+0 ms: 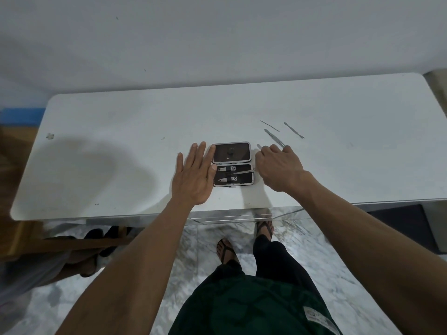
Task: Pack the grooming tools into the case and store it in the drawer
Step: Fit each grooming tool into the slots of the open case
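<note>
Black-lined, grey-rimmed hinged case is lying open on the white bench, holding two clippers. Left hand is resting flat, fingers spread, beside it; right hand fingers are pinching a thin metal tool over it.

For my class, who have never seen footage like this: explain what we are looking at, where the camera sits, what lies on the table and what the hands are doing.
There is no machine here. A person wears one wide-angle camera on the head, so the single picture looks down over both forearms to a white table, with the person's legs and sandalled feet below.

In the middle lies a small open grooming case. Its near half already holds two nail clippers under straps. The left hand lies flat and open against the case's left edge, steadying it. The right hand holds a thin metal tool by one end, its tip lying across the near half of the case.

Three more slim metal tools lie loose on the table beyond the right hand, waiting to be packed. I cannot tell exactly what each one is.
</note>
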